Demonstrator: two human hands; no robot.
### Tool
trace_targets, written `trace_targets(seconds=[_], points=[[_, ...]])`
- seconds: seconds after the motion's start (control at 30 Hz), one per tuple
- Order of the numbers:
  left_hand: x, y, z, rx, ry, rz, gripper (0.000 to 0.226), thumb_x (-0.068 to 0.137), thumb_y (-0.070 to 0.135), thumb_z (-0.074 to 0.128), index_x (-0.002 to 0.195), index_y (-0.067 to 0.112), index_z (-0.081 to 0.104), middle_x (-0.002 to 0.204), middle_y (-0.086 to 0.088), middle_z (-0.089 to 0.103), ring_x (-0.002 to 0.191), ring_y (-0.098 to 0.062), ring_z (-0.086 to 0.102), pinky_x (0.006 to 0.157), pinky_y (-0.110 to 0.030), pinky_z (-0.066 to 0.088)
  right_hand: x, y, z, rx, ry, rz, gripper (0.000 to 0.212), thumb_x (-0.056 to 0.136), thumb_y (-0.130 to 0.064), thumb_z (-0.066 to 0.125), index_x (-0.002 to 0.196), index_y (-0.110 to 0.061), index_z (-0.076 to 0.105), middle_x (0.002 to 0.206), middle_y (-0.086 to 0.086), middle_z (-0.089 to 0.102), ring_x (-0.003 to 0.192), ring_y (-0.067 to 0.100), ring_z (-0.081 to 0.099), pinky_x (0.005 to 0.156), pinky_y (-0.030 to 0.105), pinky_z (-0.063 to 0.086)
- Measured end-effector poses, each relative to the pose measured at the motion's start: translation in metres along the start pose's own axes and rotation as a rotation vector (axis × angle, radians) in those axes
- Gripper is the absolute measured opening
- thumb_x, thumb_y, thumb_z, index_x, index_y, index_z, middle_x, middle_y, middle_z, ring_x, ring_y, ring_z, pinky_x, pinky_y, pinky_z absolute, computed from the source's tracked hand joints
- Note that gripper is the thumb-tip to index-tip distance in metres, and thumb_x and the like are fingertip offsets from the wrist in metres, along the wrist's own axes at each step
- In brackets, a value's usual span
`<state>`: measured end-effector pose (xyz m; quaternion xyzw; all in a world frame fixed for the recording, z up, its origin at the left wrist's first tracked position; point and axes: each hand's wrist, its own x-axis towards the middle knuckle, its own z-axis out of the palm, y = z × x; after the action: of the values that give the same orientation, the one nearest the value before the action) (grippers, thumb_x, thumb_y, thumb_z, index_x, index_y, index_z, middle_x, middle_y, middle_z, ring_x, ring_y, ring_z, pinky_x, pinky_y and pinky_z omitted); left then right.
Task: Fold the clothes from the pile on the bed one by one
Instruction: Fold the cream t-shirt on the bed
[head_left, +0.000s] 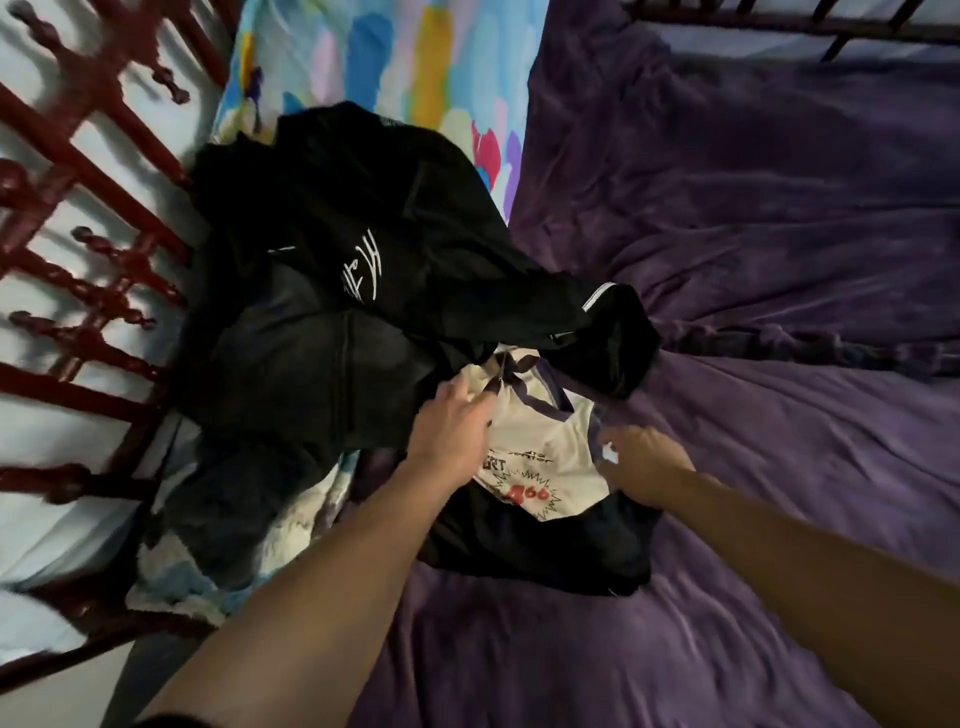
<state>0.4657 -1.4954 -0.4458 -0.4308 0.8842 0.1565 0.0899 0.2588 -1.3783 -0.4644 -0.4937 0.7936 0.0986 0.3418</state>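
Purple blanket (753, 249) covers the bed across the right and near side, creased toward the middle. Red bed frame (78, 270) runs along the left edge, against a pale wall. Multicoloured pillow (415, 57) lies at the far side, its near end under the clothes.

Pile of dark clothes (332, 270) sits left of centre, between frame and blanket. Its top item is black with white script lettering. A blue-and-white fleece (218, 561) shows beneath the pile's near left edge.

White shirt (545, 441), with dark trim and a red and black print, lies at the pile's near right end. A black garment overlaps its far side and another its near side.

Left hand (457, 421): fingers bent onto the shirt's dark neckline. We read this as a pinch on the fabric, though the picture is blurred there. Right hand (644, 462): fingers curled round the shirt's right edge, with white cloth showing between them. Both forearms are bare.
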Motion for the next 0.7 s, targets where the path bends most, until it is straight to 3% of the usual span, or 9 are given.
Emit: trace_targets(seconds=[0.13, 0.2, 0.27, 0.43, 0.57, 0.63, 0.7], points=[[0.054, -0.017, 0.028, 0.077, -0.016, 0.091, 0.047, 0.09, 0.026, 0.054, 0.135, 0.026, 0.044, 0.143, -0.008, 0.028, 0.122, -0.027, 0.038, 0.093, -0.04, 0.042, 0.058, -0.035, 0.018, 0.089, 0.11, 0.017, 0.055, 0.088, -0.031, 0.06, 0.14, -0.028, 0.042, 0.13, 0.008, 0.051, 0.114, 0.03, 0.055, 0.088, 0.037, 0.047], [0.063, -0.022, 0.038, 0.113, -0.04, 0.076, 0.039, 0.088, 0.025, 0.057, 0.126, 0.024, 0.052, 0.141, -0.005, 0.031, 0.121, -0.027, 0.037, 0.093, -0.041, 0.039, 0.077, -0.044, 0.028, 0.104, 0.049, 0.047, 0.069, 0.086, -0.033, 0.063, 0.146, -0.033, 0.029, 0.135, 0.011, 0.043, 0.118, 0.035, 0.051, 0.089, 0.041, 0.048], [0.062, -0.026, 0.043, 0.135, -0.017, 0.081, 0.025, 0.089, 0.025, 0.057, 0.113, 0.021, 0.06, 0.135, -0.002, 0.038, 0.119, -0.025, 0.037, 0.092, -0.041, 0.038, 0.086, -0.048, 0.039, 0.087, -0.054, 0.079, 0.068, 0.086, -0.039, 0.065, 0.145, -0.032, 0.032, 0.135, 0.011, 0.044, 0.118, 0.035, 0.051, 0.09, 0.04, 0.048], [0.036, -0.043, 0.038, 0.041, -0.082, 0.148, 0.021, 0.095, 0.026, 0.051, 0.105, 0.012, 0.064, 0.124, 0.002, 0.052, 0.116, -0.022, 0.042, 0.091, -0.037, 0.041, 0.056, -0.046, 0.056, 0.17, -0.024, 0.085, 0.035, 0.089, -0.047, 0.057, 0.108, -0.018, 0.062, 0.107, 0.006, 0.062, 0.103, 0.029, 0.06, 0.075, 0.031, 0.044], [0.014, -0.044, 0.014, -0.036, -0.204, 0.089, 0.009, 0.091, 0.012, 0.056, 0.092, 0.012, 0.064, 0.103, -0.006, 0.063, 0.103, -0.026, 0.055, 0.086, -0.038, 0.046, -0.008, -0.032, 0.044, 0.389, 0.09, 0.141, 0.022, 0.08, -0.034, 0.063, 0.068, -0.017, 0.056, 0.073, 0.001, 0.058, 0.076, 0.026, 0.058, 0.061, 0.03, 0.039], [0.0, -0.036, 0.002, -0.045, -0.258, 0.086, 0.02, 0.087, 0.011, 0.057, 0.107, 0.014, 0.06, 0.11, -0.008, 0.061, 0.105, -0.029, 0.056, 0.087, -0.041, 0.048, -0.043, -0.025, 0.033, 0.443, 0.264, 0.092, 0.022, 0.076, -0.02, 0.066, 0.065, -0.009, 0.051, 0.062, 0.002, 0.053, 0.065, 0.027, 0.053, 0.055, 0.032, 0.034], [-0.013, -0.023, -0.01, -0.018, -0.287, 0.103, 0.046, 0.086, 0.02, 0.063, 0.128, 0.018, 0.045, 0.124, -0.007, 0.053, 0.113, -0.029, 0.052, 0.089, -0.039, 0.047, -0.078, -0.019, 0.018, 0.498, 0.436, 0.003, 0.018, 0.073, -0.007, 0.065, 0.065, -0.004, 0.049, 0.059, 0.004, 0.053, 0.059, 0.026, 0.05, 0.055, 0.033, 0.034]])
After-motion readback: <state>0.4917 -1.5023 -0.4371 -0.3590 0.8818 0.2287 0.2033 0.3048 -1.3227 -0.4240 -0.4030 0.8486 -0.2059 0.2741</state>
